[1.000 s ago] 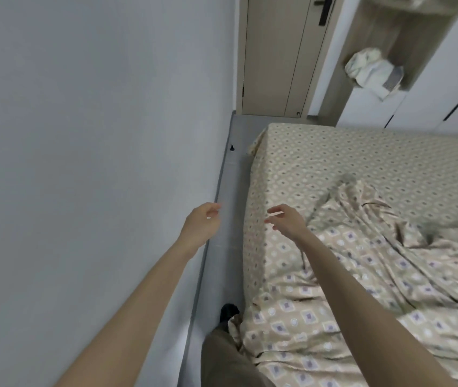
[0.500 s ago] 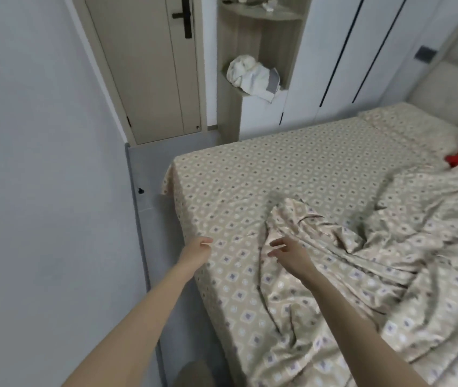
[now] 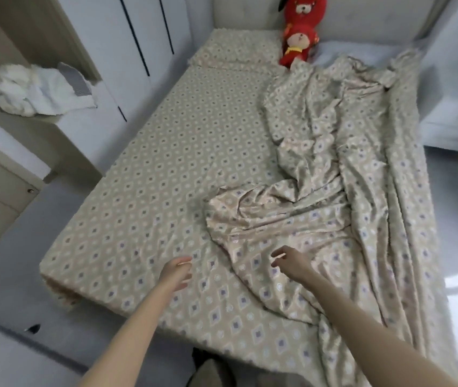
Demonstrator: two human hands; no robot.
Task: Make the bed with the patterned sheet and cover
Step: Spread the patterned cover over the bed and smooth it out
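The patterned sheet (image 3: 166, 152) lies flat and smooth on the bed, filling the middle and left of the picture; it is tan with little diamond shapes and dots. The cover (image 3: 333, 177) has the same pattern; it lies all crumpled on the right half of the bed, from the top right down to the bottom edge, with one bunched fold reaching into the middle.

The left hand (image 3: 176, 273) is low in the middle, over the bare sheet; its fingers are loose and hold nothing. The right hand (image 3: 292, 261) is just to the right of it, over the edge of the cover; its fingers are spread and a bit bent and hold nothing too; I cannot tell if it touches the cloth.

At the top sits a pillow (image 3: 236, 50) in the same pattern; beside it a red plush toy (image 3: 300, 32) leans on the pale headboard (image 3: 244, 15); the yellow bits on the toy are too blurred to read.

In the upper left a white cloth (image 3: 38, 92) lies in a heap on a wooden shelf (image 3: 63, 129); next to it are white wardrobe doors (image 3: 138, 37) with thin black lines. The grey floor (image 3: 12, 275) runs along the left and the bottom; a small black thing (image 3: 33, 328) sits on it in the lower left.
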